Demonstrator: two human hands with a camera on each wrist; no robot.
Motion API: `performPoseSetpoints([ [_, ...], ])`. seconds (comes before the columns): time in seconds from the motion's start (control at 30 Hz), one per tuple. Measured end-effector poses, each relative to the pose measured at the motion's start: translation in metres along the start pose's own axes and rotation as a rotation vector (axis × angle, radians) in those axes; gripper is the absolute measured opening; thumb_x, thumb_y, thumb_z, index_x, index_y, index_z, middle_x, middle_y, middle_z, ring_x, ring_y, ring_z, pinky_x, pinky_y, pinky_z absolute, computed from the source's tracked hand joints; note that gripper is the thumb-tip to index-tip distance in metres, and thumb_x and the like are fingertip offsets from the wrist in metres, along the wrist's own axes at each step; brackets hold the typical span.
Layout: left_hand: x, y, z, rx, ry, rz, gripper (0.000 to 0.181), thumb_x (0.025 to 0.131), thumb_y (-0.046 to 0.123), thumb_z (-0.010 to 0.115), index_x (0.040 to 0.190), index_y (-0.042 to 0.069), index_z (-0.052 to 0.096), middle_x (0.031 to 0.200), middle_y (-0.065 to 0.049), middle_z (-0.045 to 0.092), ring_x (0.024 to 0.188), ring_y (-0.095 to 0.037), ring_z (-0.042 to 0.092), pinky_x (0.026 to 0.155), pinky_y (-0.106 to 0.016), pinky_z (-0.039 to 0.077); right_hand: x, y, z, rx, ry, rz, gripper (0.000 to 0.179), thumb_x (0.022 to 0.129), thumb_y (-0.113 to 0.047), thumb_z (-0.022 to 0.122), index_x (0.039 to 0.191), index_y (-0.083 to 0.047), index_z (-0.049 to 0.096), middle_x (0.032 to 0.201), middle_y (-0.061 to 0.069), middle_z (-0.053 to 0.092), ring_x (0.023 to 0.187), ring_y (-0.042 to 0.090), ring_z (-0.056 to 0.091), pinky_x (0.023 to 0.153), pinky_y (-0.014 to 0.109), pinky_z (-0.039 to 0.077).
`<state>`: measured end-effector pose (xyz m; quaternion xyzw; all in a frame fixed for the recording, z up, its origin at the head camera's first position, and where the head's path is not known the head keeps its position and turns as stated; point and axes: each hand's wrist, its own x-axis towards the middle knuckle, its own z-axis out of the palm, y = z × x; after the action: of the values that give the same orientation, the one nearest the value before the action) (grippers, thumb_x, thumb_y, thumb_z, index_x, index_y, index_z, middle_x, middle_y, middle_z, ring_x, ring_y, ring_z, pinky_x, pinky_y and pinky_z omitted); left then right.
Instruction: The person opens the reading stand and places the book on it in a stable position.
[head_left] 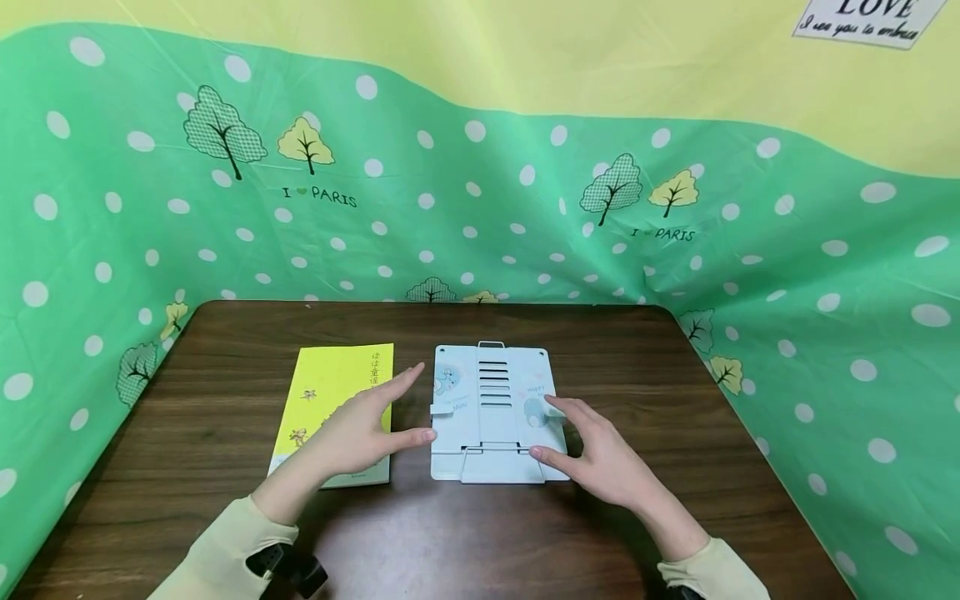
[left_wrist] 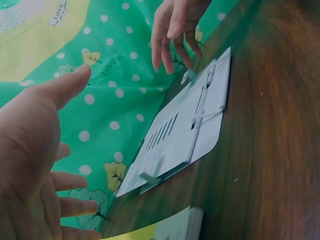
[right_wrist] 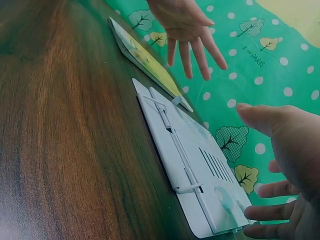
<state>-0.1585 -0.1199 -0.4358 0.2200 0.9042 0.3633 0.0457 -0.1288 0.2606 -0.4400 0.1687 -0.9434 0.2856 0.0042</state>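
A pale blue-white folding book stand [head_left: 459, 450] lies flat on the table, with slots down its middle, small side clips and a wire bracket at its front. To its left is a yellow book [head_left: 330, 375] with Chinese characters on the cover. My left hand [head_left: 356, 433], fingers spread and thumb apart, is over the book's right side, its thumb tip by the stand's left edge. At the stand's right edge is my right hand [head_left: 603, 462], fingers loosely extended close to the right clip. Both palms face inward and hold nothing, as the wrist views show.
The dark wooden table [head_left: 450, 533] ends at a back edge against a green and yellow curtain [head_left: 495, 208] with white dots and printed trees. The curtain also hangs along both sides. A black strap [head_left: 273, 562] is on the left wrist.
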Motion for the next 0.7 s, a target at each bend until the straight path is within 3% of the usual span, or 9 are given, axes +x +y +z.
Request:
performPoseSetpoints([
  [0.17,0.005,0.004,0.011,-0.107,-0.015,0.003,0.1,0.087,0.071,0.075,0.167,0.027,0.034,0.161,0.002,0.047,0.147,-0.022,0.045,0.115,-0.055,0.042,0.001,0.001,0.002,0.068,0.002,0.01,0.088,0.089,-0.066,0.077,0.153,-0.008,0.055,0.149,0.01,0.058,0.121,0.03,0.066,0.1,0.054,0.055],
  [0.3,0.007,0.005,0.017,-0.22,-0.03,0.017,0.096,0.089,0.061,0.08,0.165,0.02,0.039,0.161,0.0,0.048,0.145,-0.016,0.047,0.117,-0.047,0.041,0.003,0.001,0.004,0.132,0.001,0.011,0.084,0.09,-0.06,0.079,0.15,-0.005,0.057,0.145,0.013,0.062,0.113,0.029,0.069,0.093,0.052,0.058],
  [0.4,0.007,0.006,0.023,-0.276,-0.026,0.014,0.089,0.091,0.052,0.082,0.161,0.011,0.045,0.159,-0.007,0.051,0.14,-0.021,0.054,0.115,-0.046,0.044,0.004,0.001,0.005,0.179,-0.011,0.03,0.078,0.091,-0.054,0.081,0.147,-0.004,0.06,0.139,0.014,0.066,0.105,0.025,0.071,0.087,0.048,0.06],
  [0.57,0.01,0.01,0.031,-0.348,-0.017,-0.031,0.075,0.094,0.04,0.083,0.151,0.001,0.056,0.147,-0.015,0.062,0.126,-0.031,0.066,0.102,-0.046,0.055,0.004,0.001,0.006,0.24,-0.033,0.083,0.061,0.092,-0.041,0.085,0.135,-0.001,0.068,0.12,0.012,0.073,0.09,0.017,0.072,0.076,0.034,0.06],
  [0.7,0.012,0.013,0.036,-0.415,-0.033,-0.063,0.063,0.094,0.031,0.084,0.142,-0.004,0.064,0.135,-0.019,0.069,0.116,-0.03,0.072,0.092,-0.041,0.06,0.006,0.002,0.007,0.278,-0.045,0.101,0.05,0.093,-0.035,0.085,0.126,0.001,0.072,0.114,0.011,0.075,0.088,0.016,0.073,0.072,0.029,0.059],
])
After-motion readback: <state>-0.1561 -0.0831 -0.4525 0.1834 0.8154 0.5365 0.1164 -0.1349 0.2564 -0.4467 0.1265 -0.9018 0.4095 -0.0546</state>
